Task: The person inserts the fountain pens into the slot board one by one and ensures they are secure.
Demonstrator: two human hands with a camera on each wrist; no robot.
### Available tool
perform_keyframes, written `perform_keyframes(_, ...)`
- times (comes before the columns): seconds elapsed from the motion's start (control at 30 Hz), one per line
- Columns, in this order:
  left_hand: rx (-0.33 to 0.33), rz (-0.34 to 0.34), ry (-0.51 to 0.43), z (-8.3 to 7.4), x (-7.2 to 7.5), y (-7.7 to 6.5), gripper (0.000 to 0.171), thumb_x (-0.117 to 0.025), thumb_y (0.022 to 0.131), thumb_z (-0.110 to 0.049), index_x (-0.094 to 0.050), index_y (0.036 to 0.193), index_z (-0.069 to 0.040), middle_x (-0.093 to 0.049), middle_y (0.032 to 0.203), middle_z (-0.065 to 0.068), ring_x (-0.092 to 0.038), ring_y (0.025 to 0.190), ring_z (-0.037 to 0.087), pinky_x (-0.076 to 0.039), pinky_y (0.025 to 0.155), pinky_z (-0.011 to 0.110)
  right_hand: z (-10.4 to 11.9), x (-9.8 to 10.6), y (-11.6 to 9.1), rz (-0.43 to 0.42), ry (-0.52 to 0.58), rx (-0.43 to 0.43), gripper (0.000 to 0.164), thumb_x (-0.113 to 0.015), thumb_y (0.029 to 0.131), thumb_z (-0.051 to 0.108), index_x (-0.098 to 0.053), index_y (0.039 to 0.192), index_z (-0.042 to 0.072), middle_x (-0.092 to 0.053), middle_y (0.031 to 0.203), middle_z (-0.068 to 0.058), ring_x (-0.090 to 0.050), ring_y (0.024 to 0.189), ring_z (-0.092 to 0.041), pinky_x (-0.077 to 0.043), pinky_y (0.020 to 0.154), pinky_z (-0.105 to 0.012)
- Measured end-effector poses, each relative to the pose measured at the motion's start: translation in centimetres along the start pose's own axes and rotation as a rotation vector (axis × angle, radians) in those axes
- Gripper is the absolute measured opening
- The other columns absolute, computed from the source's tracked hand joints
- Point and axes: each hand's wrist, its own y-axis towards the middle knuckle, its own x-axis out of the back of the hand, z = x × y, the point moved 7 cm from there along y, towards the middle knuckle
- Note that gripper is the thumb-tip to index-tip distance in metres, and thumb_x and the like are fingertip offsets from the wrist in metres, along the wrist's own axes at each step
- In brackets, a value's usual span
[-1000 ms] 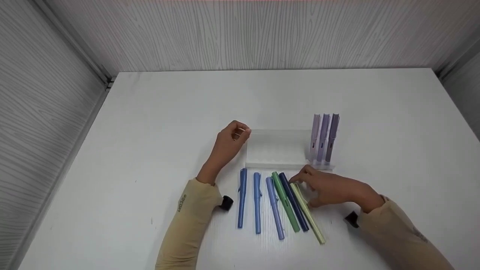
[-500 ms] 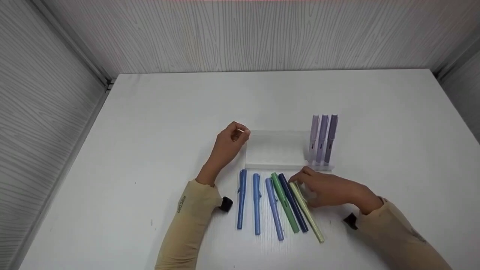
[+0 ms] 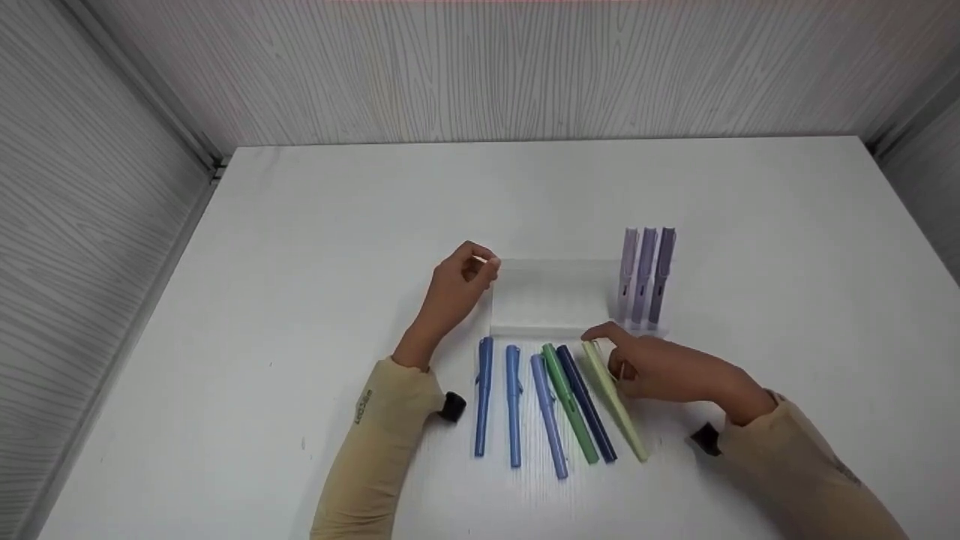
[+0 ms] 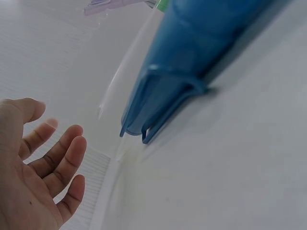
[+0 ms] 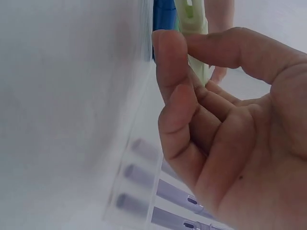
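At the upper left corner of a clear pen stand (image 3: 555,300), my left hand (image 3: 459,281) holds the edge between thumb and forefinger. My right hand (image 3: 660,367) pinches a pale yellow-green capped pen (image 3: 611,397); its forefinger reaches over the clip end. In the right wrist view the thumb and fingers close around that yellow-green pen (image 5: 193,19). To its left lie a dark blue pen (image 3: 586,405), a green pen (image 3: 571,409) and several lighter blue pens (image 3: 514,405). Three purple pens (image 3: 645,277) stand upright in the stand's right end.
The white table (image 3: 337,210) runs back to a grey wood-grain panel (image 3: 480,67). Another such panel (image 3: 90,225) rises at the left. The leftmost blue pen (image 4: 182,62) looms large before the left wrist camera.
My right hand has taken hold of the yellow-green pen and shifted it slightly away from me, apart from the dark blue one. The left hand stays at the stand's corner.
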Motion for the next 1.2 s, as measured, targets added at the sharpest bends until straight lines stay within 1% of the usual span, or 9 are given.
perform_keyframes(0.23,0.001,0.01,-0.005,0.0,0.0,0.0,0.021,-0.056,0.098,-0.031,-0.059,0.107,-0.012,-0.068,0.094,0.009,-0.064,0.083,0.02,-0.049,0.074,0.028,0.2,0.4,0.1,-0.047,-0.004,0.066,0.059,-0.051,0.09,0.001,-0.023,0.141,0.012,-0.065,0.097,-0.006,-0.055,0.072,-0.005,-0.049,0.068,-0.023)
perform_keyframes(0.4,0.0,0.004,0.004,-0.1,0.1,0.0,0.022,-0.056,0.098,-0.032,-0.059,0.107,-0.012,-0.067,0.093,0.008,-0.064,0.084,0.02,-0.05,0.074,0.028,0.5,1.0,-0.1,-0.09,0.0,0.112,0.059,-0.051,0.091,0.0,-0.021,0.14,0.013,-0.064,0.092,-0.004,-0.051,0.067,-0.004,-0.047,0.065,-0.023)
perform_keyframes(0.53,-0.001,0.0,0.009,-0.1,0.1,0.0,0.022,-0.057,0.098,-0.032,-0.059,0.107,-0.012,-0.067,0.092,0.007,-0.063,0.082,0.019,-0.048,0.073,0.027,0.7,1.5,-0.3,-0.111,0.016,0.127,0.059,-0.051,0.091,0.0,-0.02,0.14,0.013,-0.062,0.087,-0.002,-0.048,0.065,-0.005,-0.045,0.063,-0.023)
perform_keyframes(0.7,-0.007,0.007,-0.005,0.0,0.0,0.1,0.023,-0.057,0.097,-0.032,-0.06,0.108,-0.012,-0.067,0.093,0.008,-0.063,0.084,0.021,-0.049,0.074,0.028,1.1,2.2,-0.9,-0.134,0.03,0.148,0.057,-0.049,0.093,-0.001,-0.017,0.139,0.011,-0.06,0.085,-0.003,-0.044,0.064,-0.004,-0.043,0.061,-0.022)
perform_keyframes(0.83,0.002,0.004,0.0,0.2,0.0,0.1,0.023,-0.057,0.097,-0.032,-0.06,0.108,-0.012,-0.067,0.093,0.007,-0.063,0.083,0.017,-0.049,0.074,0.027,1.2,2.8,-1.3,-0.157,0.045,0.141,0.055,-0.046,0.095,-0.001,-0.015,0.139,0.01,-0.056,0.084,-0.003,-0.041,0.063,-0.003,-0.04,0.06,-0.021)
perform_keyframes(0.93,0.0,0.002,0.002,0.1,0.1,0.1,0.022,-0.057,0.097,-0.032,-0.06,0.107,-0.012,-0.067,0.092,0.006,-0.062,0.082,0.016,-0.048,0.073,0.026,1.3,3.3,-1.5,-0.179,0.064,0.115,0.056,-0.046,0.095,0.0,-0.014,0.14,0.01,-0.056,0.086,-0.006,-0.042,0.064,-0.004,-0.04,0.059,-0.022)
perform_keyframes(1.07,-0.001,0.001,0.001,0.0,0.1,0.2,0.022,-0.057,0.097,-0.031,-0.06,0.107,-0.012,-0.067,0.092,0.006,-0.062,0.082,0.016,-0.048,0.072,0.026,1.5,4.2,-1.6,-0.235,0.07,0.095,0.056,-0.047,0.096,0.003,-0.015,0.14,0.014,-0.057,0.089,-0.01,-0.044,0.064,-0.005,-0.042,0.059,-0.022)
perform_keyframes(1.2,0.016,0.005,-0.002,0.2,0.0,0.1,0.02,-0.057,0.098,-0.03,-0.06,0.107,-0.013,-0.067,0.093,0.006,-0.063,0.085,0.017,-0.048,0.075,0.026,1.8,5.0,-1.9,-0.302,0.074,0.101,0.058,-0.051,0.096,0.004,-0.016,0.141,0.014,-0.059,0.091,-0.01,-0.045,0.062,-0.006,-0.042,0.058,-0.023)
